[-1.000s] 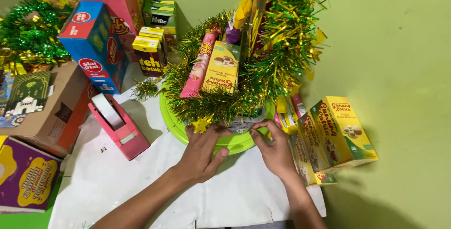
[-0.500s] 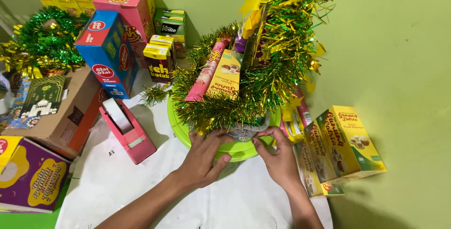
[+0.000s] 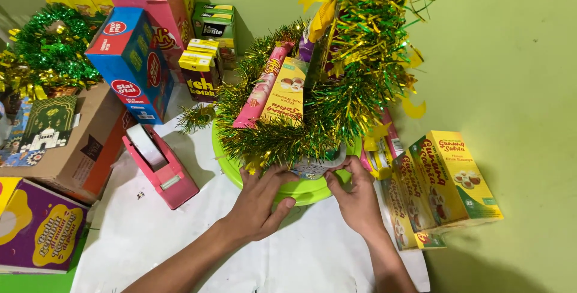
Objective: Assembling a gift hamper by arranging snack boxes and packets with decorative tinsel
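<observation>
- Resting the left hand (image 3: 259, 200) half-spread against the front rim of the lime-green tray (image 3: 300, 189), palm down on the white paper (image 3: 180, 251), seemingly steadying the stack.
- Pinching with the right hand (image 3: 354, 194) at a strip of clear tape (image 3: 327, 164) stretching along the base of the green-and-gold tinsel (image 3: 336, 100), fingers pressed together at its end, probably pressing it down.
- Leaning inside the tinsel ring: a pink tube pack (image 3: 261, 88) and a yellow biscuit box (image 3: 287, 91), propped upright by the garland.
- Sitting within left-hand reach, just beside the tray: a pink tape dispenser (image 3: 159, 164).
- Lying well apart at the right: yellow-and-green boxes (image 3: 448, 179).
- Hiding under tinsel: the tray's back and whatever the tape is fixing; fingertips partly buried, exact grip hard to tell.
</observation>
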